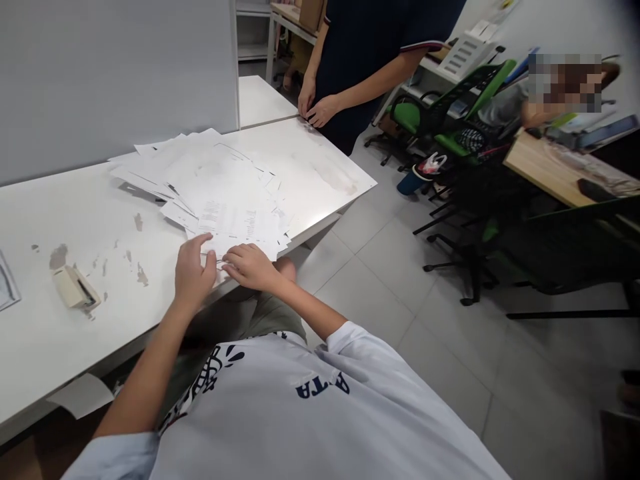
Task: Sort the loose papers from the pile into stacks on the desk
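Observation:
A messy pile of white sheets (175, 160) lies fanned out on the white table (100, 207). The top printed sheet (240, 220) reaches toward the table's near edge. My left hand (193, 273) is at that sheet's lower left corner, thumb and forefinger apart. Close beside it, my right hand (250, 268) rests over the sheet's near edge with its fingers bent and pressed together. A thin dark line shows between the two hands at my right fingertips; it is too small to name.
A cream stapler-like block (76, 288) sits at the left among grey stains. Across the table a person in dark clothing (370, 60) handles something small. A grey partition (115, 73) stands behind. Green office chairs (405, 115) and a blue bin (413, 181) are at right.

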